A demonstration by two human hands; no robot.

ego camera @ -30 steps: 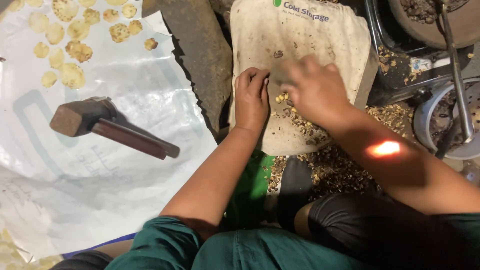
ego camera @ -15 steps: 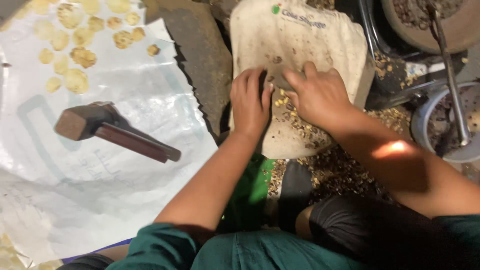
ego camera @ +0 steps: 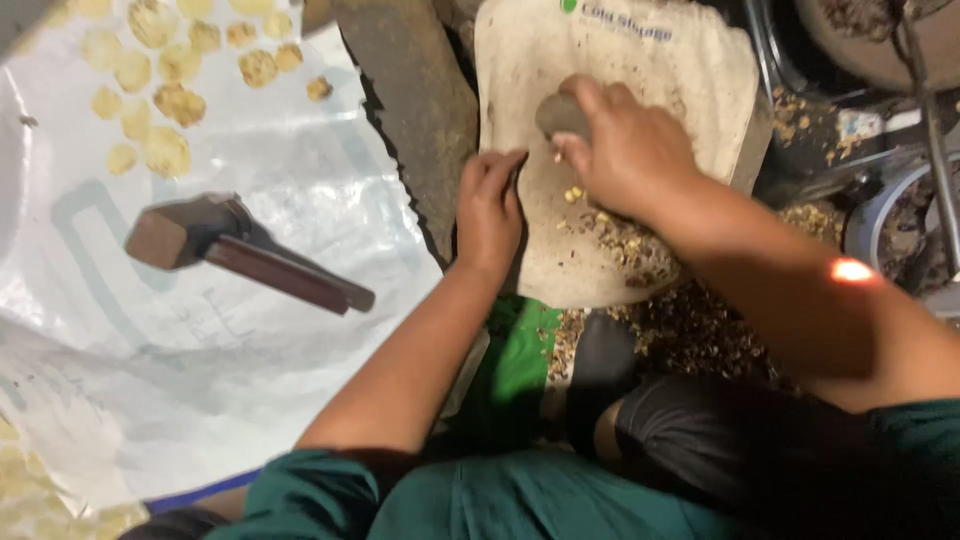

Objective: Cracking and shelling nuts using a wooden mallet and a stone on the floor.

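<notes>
Upper centre of frame: small grey stone [ego camera: 562, 113] on worn cloth sack [ego camera: 690, 90] | likely hard, heavy, best gripped round its middle | right hand [ego camera: 628, 150] fingers curled closed on stone | left hand [ego camera: 490, 208] flat, fingers extended, pressing sack edge | crushed kernels [ego camera: 622, 235] below | hammer [ego camera: 235, 250] left on white sheet [ego camera: 280, 360]

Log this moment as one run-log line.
left hand: flat on cloth pad edge | right hand: gripping dark stone over yellow crumbs | mallet: lying on white sheet, untouched
</notes>
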